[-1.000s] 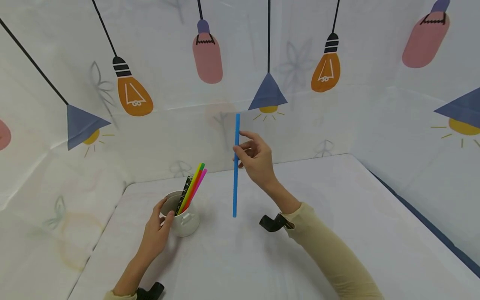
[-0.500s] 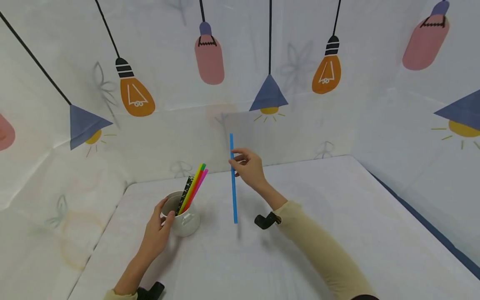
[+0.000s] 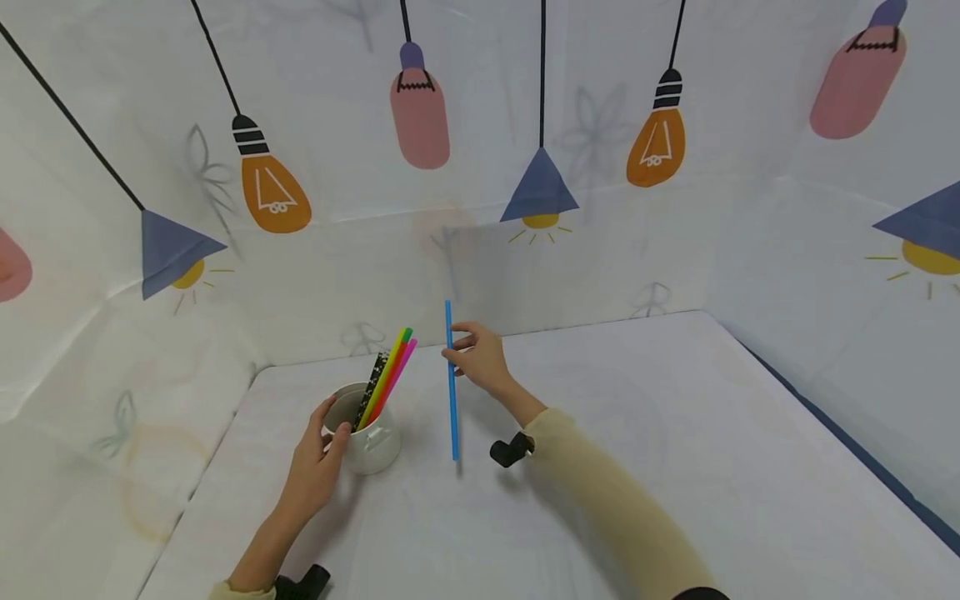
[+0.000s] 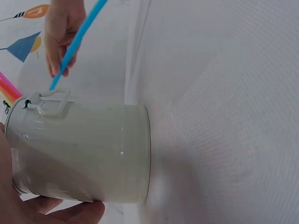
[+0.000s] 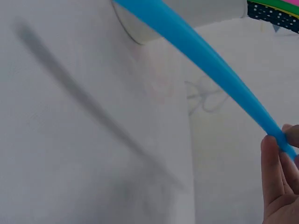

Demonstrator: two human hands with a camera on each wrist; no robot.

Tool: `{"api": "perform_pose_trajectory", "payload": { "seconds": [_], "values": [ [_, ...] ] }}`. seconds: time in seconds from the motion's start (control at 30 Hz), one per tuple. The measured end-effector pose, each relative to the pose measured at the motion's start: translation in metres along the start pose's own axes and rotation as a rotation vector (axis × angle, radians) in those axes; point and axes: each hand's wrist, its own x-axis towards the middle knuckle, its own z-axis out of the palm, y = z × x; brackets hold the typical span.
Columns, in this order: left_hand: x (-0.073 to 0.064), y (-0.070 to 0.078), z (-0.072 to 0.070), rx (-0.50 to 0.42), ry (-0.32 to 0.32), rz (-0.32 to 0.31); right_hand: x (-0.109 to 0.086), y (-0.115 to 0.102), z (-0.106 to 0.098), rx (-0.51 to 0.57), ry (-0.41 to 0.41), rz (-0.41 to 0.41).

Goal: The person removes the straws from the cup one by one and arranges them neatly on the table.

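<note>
White pot [image 3: 375, 454] and blue straw [image 3: 452, 408] in a person's two hands, over a white counter [image 3: 660, 433]. The pot stands upright near the counter's left edge, closer to the far left corner than to the far right one, its small handle [image 3: 381, 437] turned toward the blue straw. The left hand [image 3: 313, 467] steadies the pot, thumb at the rim and fingers curled round the wall of the vessel, as the left wrist view also shows. The right hand [image 3: 480, 358] pinches the blue straw above its middle, between thumb and fingertips; the straw is nearly vertical, to the right of the pot and apart from it, its upper end seen beyond the counter's far edge. The lower end is close to the counter's surface; whether it touches cannot be told. Inside the pot, leaning together toward its right side, are a black spotted straw [image 3: 370, 392], a yellow straw [image 3: 378, 382], a red straw [image 3: 386, 386] and a pink straw [image 3: 401, 367], with a green tip [image 3: 408, 333] among them; the exact count is uncertain. Judged from this arrangement, the work is well advanced: the leaning group is already in the pot, while the blue straw, the only one seen outside, is not yet in it.
</note>
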Motion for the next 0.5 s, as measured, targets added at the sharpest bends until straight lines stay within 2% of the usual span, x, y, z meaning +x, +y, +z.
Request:
{"api": "perform_pose_trajectory", "payload": {
  "seconds": [0.13, 0.3, 0.5],
  "values": [
    [-0.001, -0.002, 0.001, 0.000, 0.003, 0.003, 0.000, 0.015, 0.010, -0.046, 0.027, 0.073],
    [-0.001, -0.001, 0.001, -0.001, -0.002, -0.002, 0.002, 0.033, 0.016, -0.030, 0.066, 0.126],
    [0.000, 0.001, 0.003, 0.004, 0.010, 0.002, 0.002, 0.047, 0.018, -0.026, 0.072, 0.185]
  ]
}}
